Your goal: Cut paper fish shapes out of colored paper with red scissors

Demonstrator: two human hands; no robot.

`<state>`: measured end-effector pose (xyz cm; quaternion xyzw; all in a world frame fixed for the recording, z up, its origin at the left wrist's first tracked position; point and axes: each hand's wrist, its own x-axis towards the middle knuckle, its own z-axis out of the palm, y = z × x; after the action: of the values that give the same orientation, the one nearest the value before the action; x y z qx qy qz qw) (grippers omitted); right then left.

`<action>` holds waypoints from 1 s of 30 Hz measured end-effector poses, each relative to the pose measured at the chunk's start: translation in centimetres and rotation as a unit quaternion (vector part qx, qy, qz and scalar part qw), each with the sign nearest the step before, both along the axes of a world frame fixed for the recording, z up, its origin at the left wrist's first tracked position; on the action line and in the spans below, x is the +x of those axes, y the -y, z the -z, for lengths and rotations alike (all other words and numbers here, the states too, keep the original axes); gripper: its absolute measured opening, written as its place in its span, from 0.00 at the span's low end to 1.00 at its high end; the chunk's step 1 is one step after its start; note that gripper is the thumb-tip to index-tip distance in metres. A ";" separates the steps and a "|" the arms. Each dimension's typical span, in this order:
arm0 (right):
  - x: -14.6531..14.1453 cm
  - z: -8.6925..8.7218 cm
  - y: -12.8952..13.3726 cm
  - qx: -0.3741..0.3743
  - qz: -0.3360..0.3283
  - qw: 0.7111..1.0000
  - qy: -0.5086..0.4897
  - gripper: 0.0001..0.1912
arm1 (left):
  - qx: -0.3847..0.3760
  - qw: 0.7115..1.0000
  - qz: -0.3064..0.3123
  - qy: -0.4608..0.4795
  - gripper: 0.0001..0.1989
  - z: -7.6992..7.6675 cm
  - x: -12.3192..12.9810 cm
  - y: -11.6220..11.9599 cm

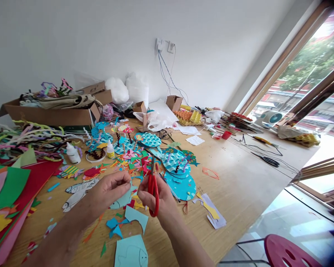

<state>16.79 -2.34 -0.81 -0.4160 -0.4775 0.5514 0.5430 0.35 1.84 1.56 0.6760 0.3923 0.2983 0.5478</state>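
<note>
My left hand [111,191] is closed, its thumb and fingers pinched at a light blue paper piece [122,201] with a drawn fish eye; the hand covers much of it. In my right hand [163,202] is a pair of scissors [153,194] with red handles, blades pointing away from me and close together. Below the hands lie a light blue offcut [137,218] with a curved edge and a light blue sheet [132,252] with a fish drawn on it. Small bright blue scraps [115,226] are beside them.
Blue woven paper crafts [174,161] and many coloured scraps cover the middle. Glue bottles [73,154], pipe cleaners [30,137] and coloured sheets [13,189] are at left. A cardboard box [50,115] stands behind. At right lie black scissors [265,159]; a red stool [289,250] is below.
</note>
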 end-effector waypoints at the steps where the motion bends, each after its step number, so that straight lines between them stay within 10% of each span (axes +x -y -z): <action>1: -0.2 -0.3 -0.2 -0.005 -0.007 1.000 -0.001 0.17 | 0.010 1.000 0.002 -0.007 0.10 -0.1 0.1 0.0; 14: -1.3 0.7 -1.0 -0.001 -0.004 1.000 0.010 0.11 | 0.094 0.994 0.004 -0.061 0.09 0.1 0.7 -0.4; 22: -1.5 0.5 -1.0 0.006 0.104 0.994 -0.041 0.10 | -0.021 0.988 -0.127 0.083 0.14 0.8 0.2 -0.1; 30: -1.9 1.1 -1.2 0.024 0.165 0.983 -0.076 0.11 | -0.056 0.984 -0.133 0.103 0.16 2.2 1.1 -1.5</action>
<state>14.86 -1.18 -1.95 -0.4330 -0.3731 0.4726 0.6708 1.46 3.35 -0.64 0.5522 0.4364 0.4139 0.5774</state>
